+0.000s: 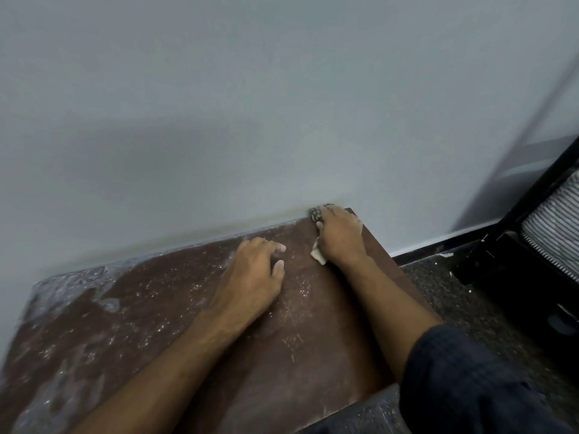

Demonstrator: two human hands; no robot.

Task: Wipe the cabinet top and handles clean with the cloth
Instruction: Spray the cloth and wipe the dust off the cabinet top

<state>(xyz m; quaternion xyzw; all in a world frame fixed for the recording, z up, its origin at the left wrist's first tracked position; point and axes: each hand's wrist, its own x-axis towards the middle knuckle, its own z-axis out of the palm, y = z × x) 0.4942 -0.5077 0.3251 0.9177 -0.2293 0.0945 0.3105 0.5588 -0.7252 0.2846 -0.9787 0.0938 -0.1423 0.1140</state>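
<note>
1. Right now the cloth [317,214] sits at the far right corner of the cabinet top [194,333], against the wall [250,104]; a pale end of it sticks out beside my wrist.
2. My right hand [340,236] lies over the cloth, fingers curled round it, pressing it onto the wood.
3. My left hand [253,270] rests flat on the top just left of the right one, fingers relaxed and holding nothing.
4. Both forearms reach across the top; a dark sleeve [476,386] covers my right upper arm.
5. Surface: brown wood, speckled with white dust and grit; thick grey-white smears along the back edge and over the left part. Near my right hand it looks darker and cleaner.
6. Room: the plain grey-white wall rises straight from the back edge. To the right, lower down, lies a dark speckled floor [470,296] with a black skirting [445,244] along the wall.
7. At the far right stands a black frame [539,195] holding something striped [554,223]; I cannot tell what it is.
</note>
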